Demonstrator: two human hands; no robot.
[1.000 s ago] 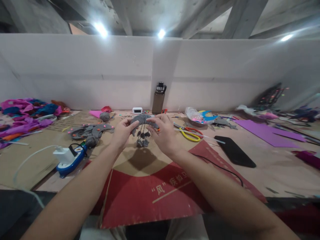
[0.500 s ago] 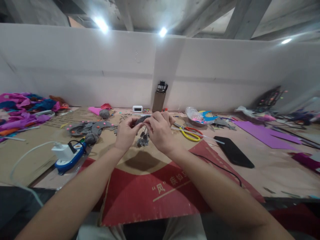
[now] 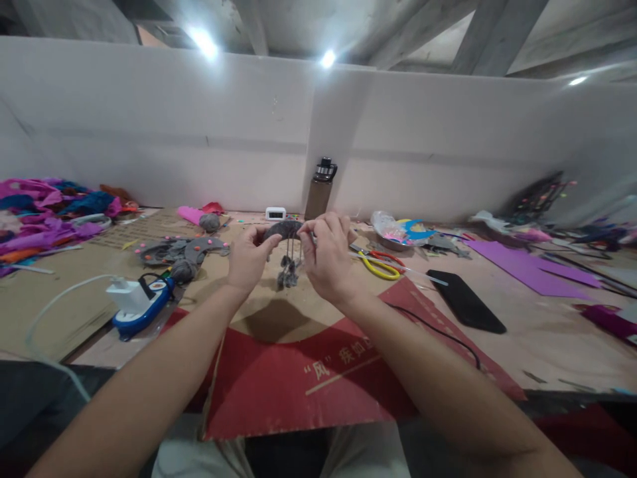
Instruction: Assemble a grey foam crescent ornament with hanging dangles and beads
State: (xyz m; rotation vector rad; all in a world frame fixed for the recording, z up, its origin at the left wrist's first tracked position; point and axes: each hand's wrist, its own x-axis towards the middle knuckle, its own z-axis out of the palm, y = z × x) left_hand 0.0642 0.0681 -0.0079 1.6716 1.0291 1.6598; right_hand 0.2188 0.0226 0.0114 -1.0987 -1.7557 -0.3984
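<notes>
A dark grey curved piece, looking like a felt crescent, is held up over the cardboard. My left hand pinches its left end between thumb and fingers. At the right end, my right hand has its fingertips closed on the piece or on a strand by it; the exact grip is hidden. Thin strands hang from the curve between the hands. Small ragged grey tufts dangle at their lower ends, above the cardboard sheet with its red printed front.
Yellow- and red-handled scissors and a black phone lie to the right. Left are a blue power strip, grey felt pieces with pink dots and a grey ball. A bottle stands behind.
My right hand has shifted slightly right, away from the left, exposing more of the grey curve. The strands and tufts now hang more freely in view.
</notes>
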